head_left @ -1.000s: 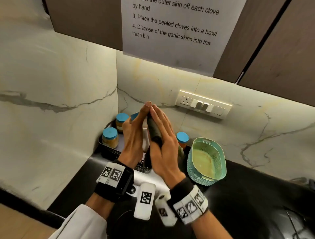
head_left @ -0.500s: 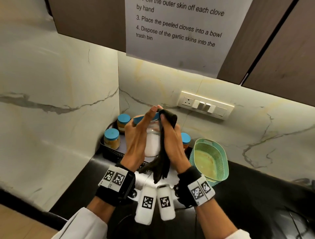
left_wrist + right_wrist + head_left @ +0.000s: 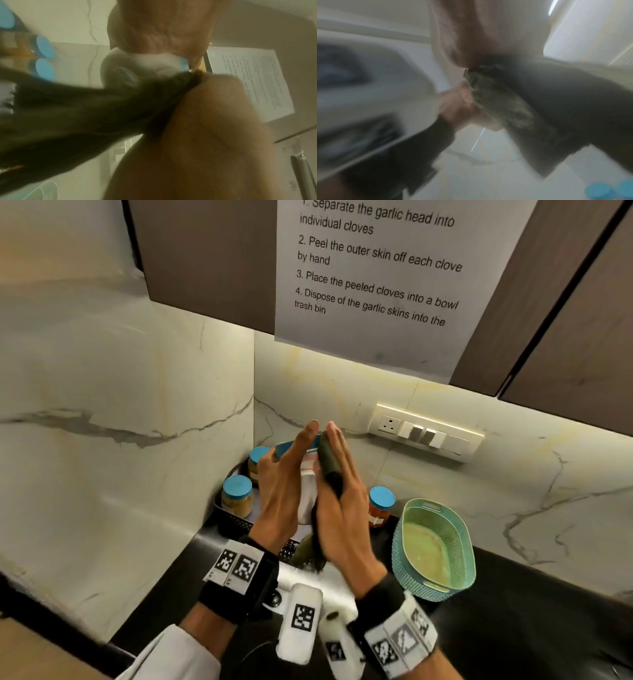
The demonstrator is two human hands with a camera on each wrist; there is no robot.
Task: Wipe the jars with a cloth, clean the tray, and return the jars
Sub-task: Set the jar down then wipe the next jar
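My left hand grips a blue-lidded jar of white powder, lifted above the black tray. My right hand lies flat on the jar's right side, its straight fingers pressing a dark cloth against it. The cloth's tail hangs below my palms. The left wrist view shows the jar with the cloth bunched against it. Two jars stand in the tray. A jar of orange contents stands on the counter to the right.
A teal basket sits on the black counter right of the orange jar. Marble walls meet in a corner behind the tray. A switch panel is on the back wall. Cabinets with a paper sheet hang overhead.
My right hand has gone from bunching the cloth over the jar's lid to lying flat along its side with straight fingers. The left hand still holds the jar up.
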